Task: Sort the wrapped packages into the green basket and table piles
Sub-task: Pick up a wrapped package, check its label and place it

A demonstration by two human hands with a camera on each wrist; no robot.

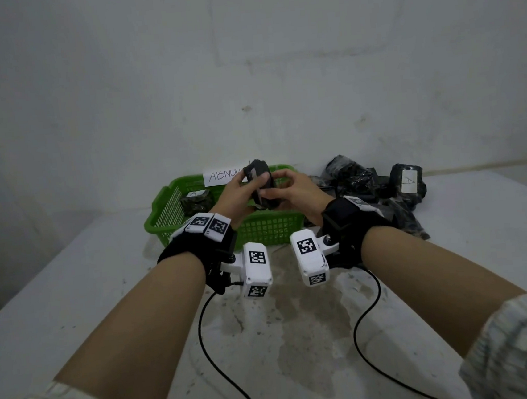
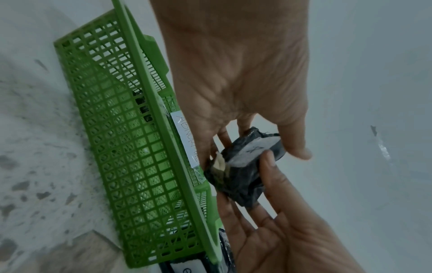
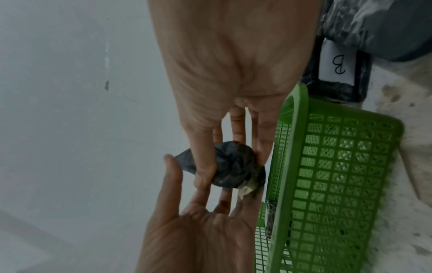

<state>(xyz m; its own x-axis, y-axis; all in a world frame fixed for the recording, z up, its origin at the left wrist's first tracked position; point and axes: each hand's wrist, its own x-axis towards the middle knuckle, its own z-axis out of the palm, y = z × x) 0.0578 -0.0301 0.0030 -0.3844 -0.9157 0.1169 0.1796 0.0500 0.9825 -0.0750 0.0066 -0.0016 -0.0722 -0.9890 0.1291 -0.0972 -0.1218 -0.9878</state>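
Head view: both hands, left (image 1: 234, 197) and right (image 1: 297, 193), grip one black package (image 1: 259, 183) between them above the green basket (image 1: 194, 225); a pile (image 1: 367, 186) lies beyond the right hand.

Left wrist view: the package's (image 2: 243, 171) white label faces the left thumb.

Right wrist view: the right thumb and fingers (image 3: 205, 166) pinch the package (image 3: 231, 164).

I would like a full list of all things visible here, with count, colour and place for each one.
held package: one, black wrap with a white label, torn at one corner, above the basket between both hands.
green basket: one, green mesh, on the table near the wall.
basket label: one, white paper with handwriting, on the far rim.
package in basket: one, dark, white label, left end inside.
package pile: several, exact count unclear, black, on the table right of the basket.
table: one, white, stained.
cables: two, black, from the wrists.
left hand: holds the held package.
right hand: holds the held package.
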